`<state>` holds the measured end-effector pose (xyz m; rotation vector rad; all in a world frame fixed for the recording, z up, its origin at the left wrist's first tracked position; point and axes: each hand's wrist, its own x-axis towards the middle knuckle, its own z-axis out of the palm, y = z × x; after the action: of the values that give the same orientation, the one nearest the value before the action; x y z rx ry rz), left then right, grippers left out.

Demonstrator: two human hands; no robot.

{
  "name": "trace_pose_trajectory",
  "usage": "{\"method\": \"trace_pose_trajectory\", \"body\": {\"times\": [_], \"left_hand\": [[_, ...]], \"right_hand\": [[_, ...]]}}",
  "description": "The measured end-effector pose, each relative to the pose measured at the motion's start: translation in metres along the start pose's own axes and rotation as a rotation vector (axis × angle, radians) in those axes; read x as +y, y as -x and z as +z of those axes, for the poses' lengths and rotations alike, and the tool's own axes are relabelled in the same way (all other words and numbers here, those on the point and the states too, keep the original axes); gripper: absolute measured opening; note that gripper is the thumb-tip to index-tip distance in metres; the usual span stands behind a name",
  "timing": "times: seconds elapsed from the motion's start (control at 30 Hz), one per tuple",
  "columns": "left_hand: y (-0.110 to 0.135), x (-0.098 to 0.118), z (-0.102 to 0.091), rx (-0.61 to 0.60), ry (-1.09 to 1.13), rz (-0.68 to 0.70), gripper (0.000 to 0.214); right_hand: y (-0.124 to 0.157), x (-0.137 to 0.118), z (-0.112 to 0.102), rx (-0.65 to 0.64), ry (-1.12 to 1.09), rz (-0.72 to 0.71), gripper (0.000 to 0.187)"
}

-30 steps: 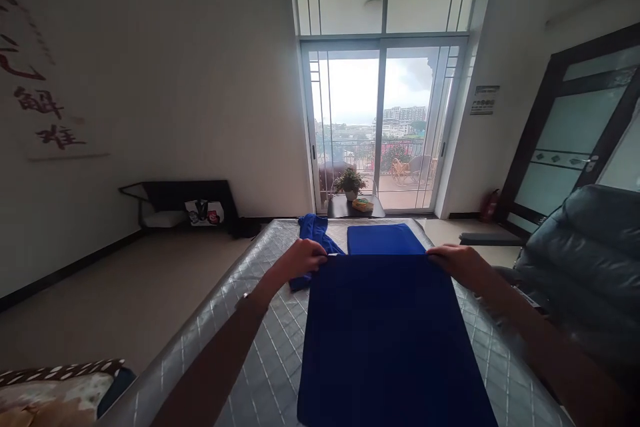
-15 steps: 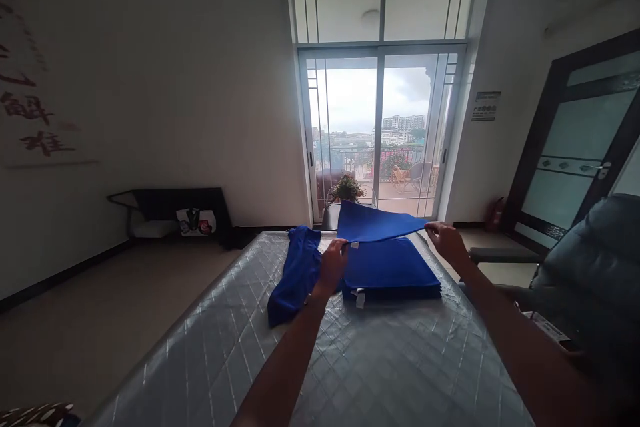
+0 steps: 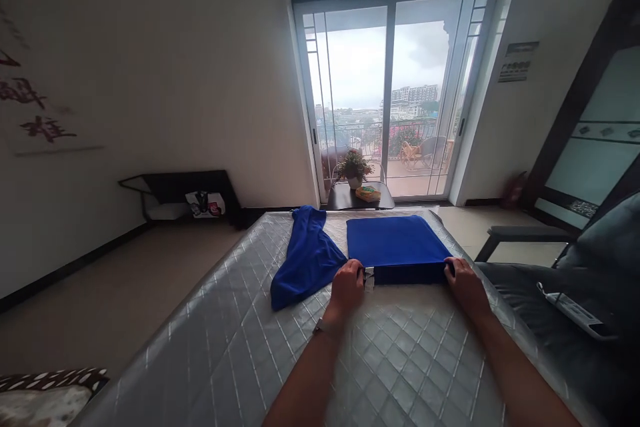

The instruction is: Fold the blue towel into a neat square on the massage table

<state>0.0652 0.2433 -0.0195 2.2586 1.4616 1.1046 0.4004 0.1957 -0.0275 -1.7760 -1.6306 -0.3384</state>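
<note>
A stack of folded blue cloths [image 3: 400, 240] lies flat on the silver quilted mattress [image 3: 400, 353]. My left hand [image 3: 349, 285] pinches the near left corner of the top cloth, beside a white label [image 3: 369, 278]. At the near right corner, my right hand [image 3: 464, 285] has its fingers closed on the same cloth's edge. Left of the stack lies a loose, crumpled blue cloth [image 3: 303, 263], its right tip reaching my left hand. A band [image 3: 319, 325] circles my left wrist.
Beyond the mattress stands a small dark table [image 3: 343, 199] with a potted plant [image 3: 355, 180] and a yellowish packet [image 3: 369, 193]. A dark armchair [image 3: 530, 300] holding a white power strip [image 3: 575, 312] is close on the right. A black rack [image 3: 185, 190] stands by the left wall.
Both hands have lowered the raised blue cloth onto the stack, where it lies flat with its edges lined up. The view has tilted down, showing the table behind.
</note>
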Motion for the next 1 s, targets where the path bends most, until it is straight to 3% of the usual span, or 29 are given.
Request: {"method": "trace_pose_trajectory", "body": {"times": [0.43, 0.5, 0.6, 0.7, 0.87, 1.0], "left_hand": [[-0.004, 0.014, -0.021, -0.1, -0.29, 0.021, 0.014], [-0.008, 0.006, -0.033, -0.108, -0.306, -0.021, 0.02], [-0.011, -0.018, -0.057, -0.096, -0.351, -0.197, 0.03], [-0.01, -0.045, -0.074, -0.082, -0.366, -0.357, 0.025], [-0.01, -0.06, -0.077, 0.006, -0.299, -0.399, 0.01], [-0.018, -0.054, -0.091, 0.218, -0.235, -0.409, 0.017]], "right_hand": [[0.003, 0.0, -0.012, -0.006, 0.305, -0.082, 0.029], [0.002, -0.002, -0.013, 0.041, 0.328, -0.111, 0.03], [0.0, -0.005, -0.011, 0.132, 0.312, -0.165, 0.031], [0.0, -0.005, -0.005, 0.177, 0.287, -0.185, 0.031], [0.003, -0.003, 0.002, 0.172, 0.275, -0.156, 0.033], [0.005, 0.001, 0.003, 0.17, 0.267, -0.138, 0.037]]}}
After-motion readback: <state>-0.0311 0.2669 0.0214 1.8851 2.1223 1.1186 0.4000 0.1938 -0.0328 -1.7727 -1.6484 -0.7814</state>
